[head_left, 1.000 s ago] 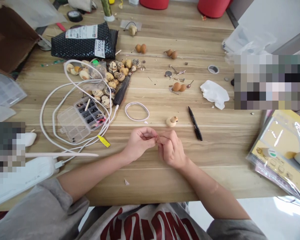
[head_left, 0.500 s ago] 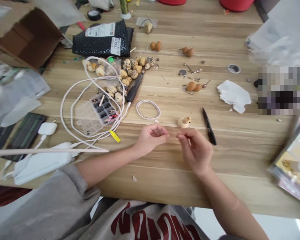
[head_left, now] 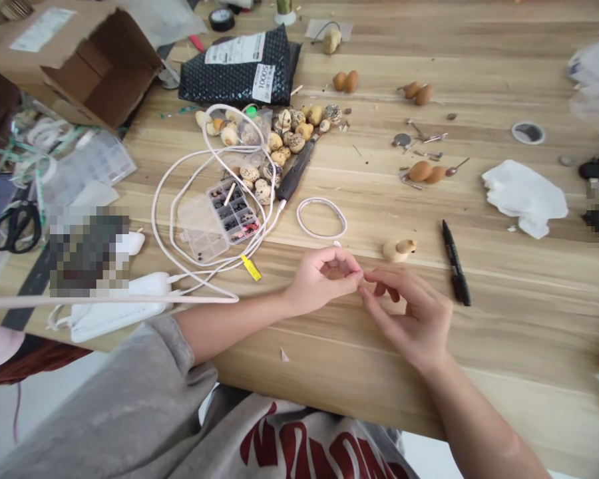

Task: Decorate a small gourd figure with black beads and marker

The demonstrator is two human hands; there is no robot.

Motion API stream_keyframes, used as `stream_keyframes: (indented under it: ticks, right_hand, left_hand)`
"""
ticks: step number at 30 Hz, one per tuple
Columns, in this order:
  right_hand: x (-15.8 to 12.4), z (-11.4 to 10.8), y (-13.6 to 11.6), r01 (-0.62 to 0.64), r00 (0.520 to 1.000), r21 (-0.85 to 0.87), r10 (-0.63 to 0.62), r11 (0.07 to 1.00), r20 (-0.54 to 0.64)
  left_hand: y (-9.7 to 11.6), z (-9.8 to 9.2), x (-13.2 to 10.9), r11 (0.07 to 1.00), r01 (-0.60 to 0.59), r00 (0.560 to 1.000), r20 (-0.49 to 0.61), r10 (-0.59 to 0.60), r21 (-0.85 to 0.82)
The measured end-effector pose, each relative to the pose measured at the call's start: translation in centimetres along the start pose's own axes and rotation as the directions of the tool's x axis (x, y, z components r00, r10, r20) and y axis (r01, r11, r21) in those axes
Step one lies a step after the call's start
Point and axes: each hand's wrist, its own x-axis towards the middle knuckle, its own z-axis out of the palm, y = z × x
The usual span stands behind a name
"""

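Observation:
My left hand point(head_left: 324, 281) is closed in a pinch, thumb and forefinger pressed together on something too small to make out. Its fingertips meet those of my right hand point(head_left: 410, 307), whose thumb and forefinger come close around the same spot. Whether the right fingers grip anything cannot be seen. Just beyond the hands lies a small pale gourd point(head_left: 398, 250) with a brown tip. A black marker pen point(head_left: 456, 263) is to the right of my right hand. A white ring-shaped band point(head_left: 321, 219) lies beyond my left hand.
Looped white cable point(head_left: 154, 233), an open compartment box point(head_left: 233, 211), a black rotary tool point(head_left: 297, 174) and several speckled gourds point(head_left: 249, 173) lie left. Brown gourds point(head_left: 422, 171) and crumpled tissue point(head_left: 524, 193) are beyond the right hand. A cardboard box point(head_left: 94, 73) stands back left.
The camera view has shifted, so the table items appear farther right. My two hands have come together at the fingertips, and the right thumb and forefinger have spread apart a little.

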Motion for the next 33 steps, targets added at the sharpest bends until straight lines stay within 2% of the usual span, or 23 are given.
stream_keyframes:
  ticks: [3, 6, 10, 14, 18, 26, 33]
  right_hand:
    - [-0.1, 0.1, -0.1, -0.006, 1.000, 0.004, 0.006, 1.000, -0.017]
    - [-0.2, 0.1, -0.1, -0.166, 0.986, 0.111, 0.165, 0.980, 0.014]
    - [0.2, 0.0, -0.2, -0.425, 0.903, 0.294, 0.424, 0.856, 0.072]
    - [0.7, -0.2, -0.1, -0.551, 0.826, 0.380, 0.551, 0.743, 0.121]
    - [0.9, -0.2, 0.1, -0.579, 0.801, 0.427, 0.584, 0.695, 0.135]
    - [0.8, 0.1, 0.3, -0.560, 0.809, 0.464, 0.573, 0.686, 0.128]
    - [0.9, 0.3, 0.4, -0.540, 0.819, 0.490, 0.561, 0.684, 0.121]
  left_hand:
    - [-0.2, -0.1, -0.2, 0.999, -0.035, 0.999, 0.013, 0.034, 0.042]
    - [-0.3, -0.1, -0.2, 0.998, -0.034, 0.999, 0.016, 0.033, 0.046]
    - [-0.4, 0.0, -0.1, 1.000, -0.004, 1.000, 0.011, 0.004, 0.009]
    - [-0.1, 0.1, 0.1, 0.997, 0.060, 0.998, 0.003, -0.060, -0.056]
    - [0.1, 0.2, 0.3, 0.986, 0.128, 0.991, -0.010, -0.130, -0.104]
    - [0.2, 0.1, 0.4, 0.966, 0.192, 0.980, -0.008, -0.197, -0.171]
    - [0.1, 0.2, 0.5, 0.972, 0.180, 0.983, 0.005, -0.182, -0.153]
